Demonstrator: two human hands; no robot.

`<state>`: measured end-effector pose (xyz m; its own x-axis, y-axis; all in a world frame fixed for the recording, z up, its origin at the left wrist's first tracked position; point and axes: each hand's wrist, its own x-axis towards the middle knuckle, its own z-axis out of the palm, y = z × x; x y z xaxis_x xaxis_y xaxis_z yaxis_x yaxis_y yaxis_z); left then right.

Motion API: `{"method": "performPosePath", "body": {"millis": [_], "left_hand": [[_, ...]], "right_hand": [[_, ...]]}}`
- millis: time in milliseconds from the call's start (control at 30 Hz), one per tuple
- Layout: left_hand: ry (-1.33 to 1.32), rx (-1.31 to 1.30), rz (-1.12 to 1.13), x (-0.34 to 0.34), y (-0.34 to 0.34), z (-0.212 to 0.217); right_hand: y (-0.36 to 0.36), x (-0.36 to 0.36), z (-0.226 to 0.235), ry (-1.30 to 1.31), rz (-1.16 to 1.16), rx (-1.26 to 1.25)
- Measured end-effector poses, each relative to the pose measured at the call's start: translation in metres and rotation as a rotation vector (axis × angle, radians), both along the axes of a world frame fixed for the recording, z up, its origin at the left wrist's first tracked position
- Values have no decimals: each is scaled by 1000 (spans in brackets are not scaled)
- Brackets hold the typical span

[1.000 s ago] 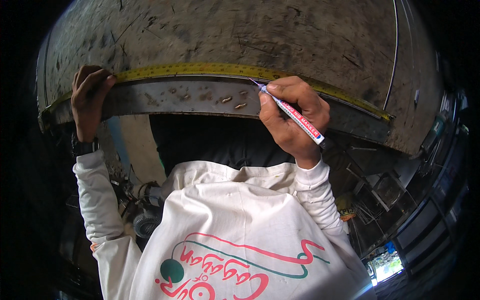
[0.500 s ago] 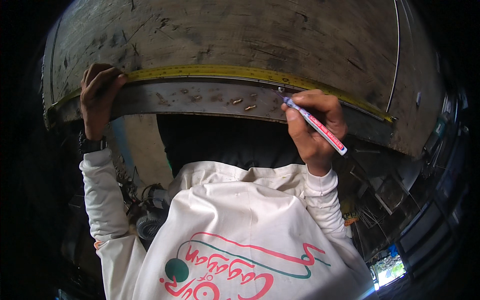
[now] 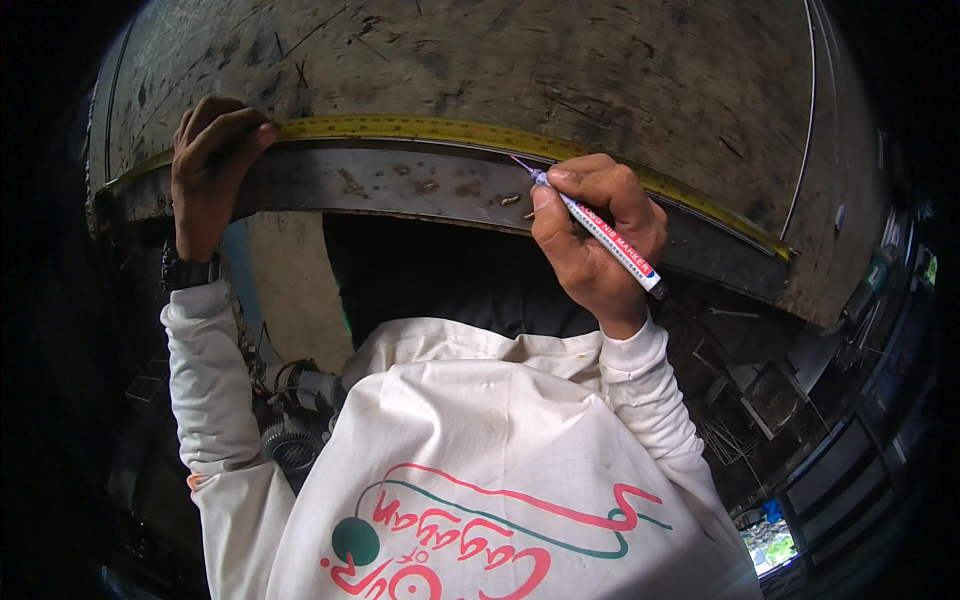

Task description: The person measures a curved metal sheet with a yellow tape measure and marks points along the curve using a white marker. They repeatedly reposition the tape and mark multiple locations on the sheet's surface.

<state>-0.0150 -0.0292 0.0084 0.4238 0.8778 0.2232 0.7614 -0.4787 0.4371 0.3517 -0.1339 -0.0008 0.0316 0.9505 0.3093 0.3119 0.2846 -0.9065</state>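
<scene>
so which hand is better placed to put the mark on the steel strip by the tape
Right. The right hand already holds the marker, tip at the yellow tape measure on the steel strip. The left hand is pinning the tape down near its far end.

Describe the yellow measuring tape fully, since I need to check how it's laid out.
The yellow measuring tape is a thin, flat band with fine dark markings, too small to read. It lies stretched along the far edge of the grey metal bar, on the scuffed worktop, curving only from lens bend. The left hand presses its left part down with the fingertips. The right hand holds a marker whose tip meets the tape's near edge. Its right end runs to about the bar's end.
</scene>
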Motion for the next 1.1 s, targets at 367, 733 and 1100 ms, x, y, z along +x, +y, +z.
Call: {"method": "performPosePath", "body": {"millis": [367, 733, 1100], "left_hand": [[-28, 1, -4, 0, 1, -2], [-5, 39, -61, 1, 3, 3], [-23, 53, -61, 0, 4, 2]], "right_hand": [[3, -4, -4, -70, -4, 32], [-3, -5, 5, 91, 7, -74], [12, -35, -1, -8, 39, 12]]}}
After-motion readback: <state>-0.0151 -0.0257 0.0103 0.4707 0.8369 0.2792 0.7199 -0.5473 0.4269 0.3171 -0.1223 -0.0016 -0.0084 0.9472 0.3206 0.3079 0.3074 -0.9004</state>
